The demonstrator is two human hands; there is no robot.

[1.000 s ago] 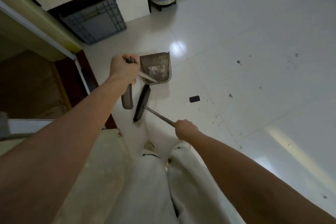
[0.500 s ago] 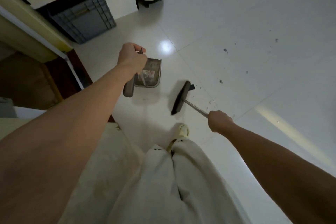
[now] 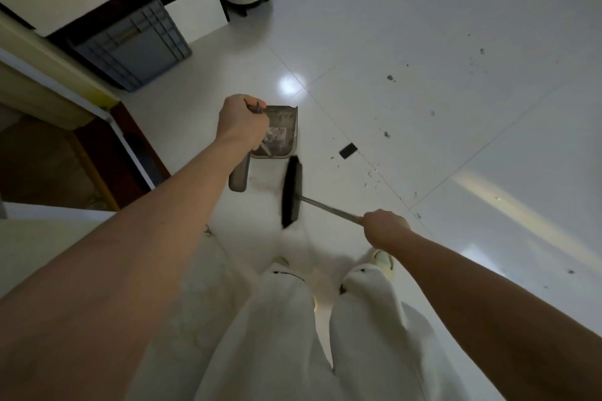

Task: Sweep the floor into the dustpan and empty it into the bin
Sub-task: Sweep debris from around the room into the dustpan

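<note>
The broom head point(image 3: 291, 193) has swung back — now just beside the dustpan point(image 3: 279, 132).

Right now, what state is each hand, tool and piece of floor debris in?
Left hand: grips the dustpan handle.
Right hand: grips the broom handle.
Dustpan: already holds some debris.
Broom: head near the dustpan.
Black flat piece: on the floor, unswept.
Dark specks: scattered on the tiles.
Grey crate: under the counter.
</note>
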